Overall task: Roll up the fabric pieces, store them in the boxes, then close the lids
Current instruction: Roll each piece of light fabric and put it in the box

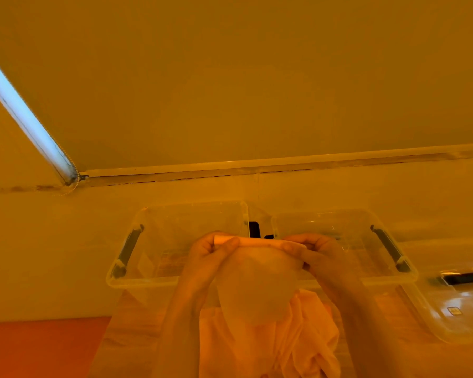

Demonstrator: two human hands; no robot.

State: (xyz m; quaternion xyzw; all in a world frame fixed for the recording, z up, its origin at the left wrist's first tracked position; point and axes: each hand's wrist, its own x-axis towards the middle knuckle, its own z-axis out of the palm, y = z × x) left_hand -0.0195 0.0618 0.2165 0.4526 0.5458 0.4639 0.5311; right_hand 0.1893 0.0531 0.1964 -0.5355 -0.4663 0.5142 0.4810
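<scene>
A pale table fills the lower half of the frame under orange light. On it, at centre, two clear boxes stand side by side: the left box and the right box, both open. A clear lid lies at lower right. Loose fabric pieces are heaped at bottom centre. In front of the boxes, the left hand and right hand each pinch one end of a partly rolled fabric piece, their grip narrow on the roll, the rest hanging down.

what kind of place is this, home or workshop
Hard to say; probably an indoor room, with a plain wall, a tube light and two clear storage boxes on a table.
</scene>
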